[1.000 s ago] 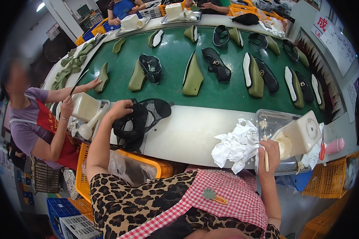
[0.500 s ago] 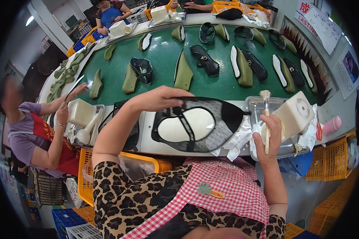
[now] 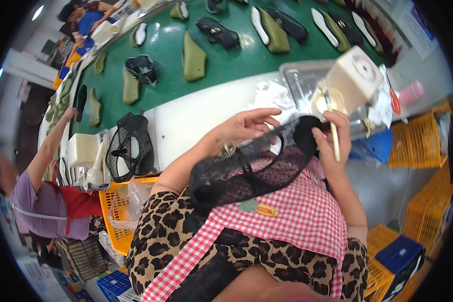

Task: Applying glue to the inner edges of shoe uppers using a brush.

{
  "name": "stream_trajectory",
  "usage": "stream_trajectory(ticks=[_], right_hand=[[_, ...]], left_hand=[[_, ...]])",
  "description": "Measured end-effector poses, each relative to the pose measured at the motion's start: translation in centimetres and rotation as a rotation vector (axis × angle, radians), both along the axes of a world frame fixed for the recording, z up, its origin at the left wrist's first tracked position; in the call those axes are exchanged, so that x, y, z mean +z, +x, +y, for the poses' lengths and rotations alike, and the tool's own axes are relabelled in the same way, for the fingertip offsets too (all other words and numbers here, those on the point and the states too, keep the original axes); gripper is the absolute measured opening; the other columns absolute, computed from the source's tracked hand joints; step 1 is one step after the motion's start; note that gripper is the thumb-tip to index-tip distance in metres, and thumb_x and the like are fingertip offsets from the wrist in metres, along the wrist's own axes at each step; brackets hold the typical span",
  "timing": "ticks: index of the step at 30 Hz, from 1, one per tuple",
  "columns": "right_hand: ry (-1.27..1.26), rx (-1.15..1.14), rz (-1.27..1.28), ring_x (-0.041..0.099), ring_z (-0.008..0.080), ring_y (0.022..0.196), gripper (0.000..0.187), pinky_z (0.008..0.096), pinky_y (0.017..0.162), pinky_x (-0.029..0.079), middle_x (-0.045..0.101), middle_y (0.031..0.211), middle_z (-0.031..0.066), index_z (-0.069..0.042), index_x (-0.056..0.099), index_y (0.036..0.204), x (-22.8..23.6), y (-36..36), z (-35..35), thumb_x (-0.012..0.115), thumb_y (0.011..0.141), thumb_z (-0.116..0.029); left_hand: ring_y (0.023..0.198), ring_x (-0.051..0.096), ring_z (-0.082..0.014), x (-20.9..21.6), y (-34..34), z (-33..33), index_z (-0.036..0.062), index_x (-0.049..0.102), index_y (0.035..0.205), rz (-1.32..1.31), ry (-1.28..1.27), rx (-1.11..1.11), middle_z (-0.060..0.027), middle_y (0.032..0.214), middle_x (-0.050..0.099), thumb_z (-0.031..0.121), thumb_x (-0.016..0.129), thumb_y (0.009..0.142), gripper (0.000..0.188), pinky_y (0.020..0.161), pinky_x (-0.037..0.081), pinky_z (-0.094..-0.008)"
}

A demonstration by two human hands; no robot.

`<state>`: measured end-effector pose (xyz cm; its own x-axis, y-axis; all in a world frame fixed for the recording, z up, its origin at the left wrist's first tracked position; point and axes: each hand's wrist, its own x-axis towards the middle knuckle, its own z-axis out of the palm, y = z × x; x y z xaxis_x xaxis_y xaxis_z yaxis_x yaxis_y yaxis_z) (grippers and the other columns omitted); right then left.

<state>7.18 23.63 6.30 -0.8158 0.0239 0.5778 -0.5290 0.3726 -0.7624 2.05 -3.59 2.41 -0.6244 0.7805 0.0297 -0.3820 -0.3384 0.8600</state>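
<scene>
So the black mesh shoe upper [image 3: 249, 175] is up off the counter [image 3: 186, 121], in front of your red-checked apron [image 3: 299, 204]. Your right hand [image 3: 342, 143] has its solid black end gripped, plus a brush [image 3: 333, 131] with bristles pointing away from you. Your left hand [image 3: 240, 128] is open, fingers stretched out, right by the upper; can't tell if it's touching. Past that, crumpled white paper [image 3: 274, 100] sits beside a tray [image 3: 294, 75] with a tilted white container [image 3: 355, 73].
</scene>
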Motion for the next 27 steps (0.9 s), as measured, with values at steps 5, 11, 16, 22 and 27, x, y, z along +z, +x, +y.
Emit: stream_trajectory(ticks=[5,11,16,22,27], right_hand=[[0.024,-0.073,0.007,0.057,0.0225,0.098,0.04,0.0314,0.083,0.048,0.054,0.113,0.0107,-0.007,0.061,0.115,-2.0,-0.7,0.8,0.074,0.078,0.001],[-0.02,-0.09,0.004,0.057,0.0207,0.095,0.042,0.0295,0.079,0.048,0.053,0.113,0.0096,-0.007,0.06,0.116,-2.2,0.6,0.5,0.076,0.077,-0.001],[-0.153,-0.012,-0.196,0.058,0.0163,0.095,0.041,0.0262,0.079,0.049,0.053,0.113,0.0061,-0.009,0.06,0.118,-1.8,1.1,0.4,0.073,0.08,-0.001],[-0.09,-0.099,-0.147,0.061,0.0181,0.093,0.024,0.0284,0.083,0.048,0.064,0.103,0.0083,-0.005,0.068,0.107,-1.9,-0.1,2.7,0.071,0.084,-0.003],[-0.019,-0.187,-0.149,0.064,0.0202,0.087,0.015,0.0302,0.083,0.049,0.071,0.091,0.0092,-0.003,0.072,0.098,-1.5,-2.1,6.4,0.073,0.083,-0.006]], left_hand=[[0.111,0.058,-0.0152,-1.4,0.3,4.2,0.0092,0.013,0.158,0.07,-0.023,-0.11,-0.0094,0.142,0.049,0.025,0.085,0.076,0.111,0.089,0.047,-0.0273],[0.12,0.058,-0.0246,2.5,1.2,5.6,0.0044,0.023,0.155,0.12,0.103,0.225,-0.0147,0.136,0.054,0.039,0.077,0.084,0.096,0.102,0.046,-0.0369],[0.108,0.064,-0.0225,3.3,0.2,5.7,0.0076,0.036,0.15,0.202,-0.122,0.245,-0.0122,0.124,0.063,0.014,0.073,0.087,0.074,0.091,0.053,-0.036],[0.105,0.066,-0.0212,0.1,-0.8,5.3,0.0024,0.058,0.131,-0.243,-0.146,0.183,-0.0107,0.121,0.066,0.009,0.059,0.098,0.034,0.089,0.055,-0.0386],[0.092,0.068,-0.0142,-1.4,-1.6,5.3,0.0042,0.061,0.12,-0.294,-0.293,0.134,-0.0042,0.105,0.068,0.015,0.065,0.093,0.029,0.075,0.057,-0.0283]])
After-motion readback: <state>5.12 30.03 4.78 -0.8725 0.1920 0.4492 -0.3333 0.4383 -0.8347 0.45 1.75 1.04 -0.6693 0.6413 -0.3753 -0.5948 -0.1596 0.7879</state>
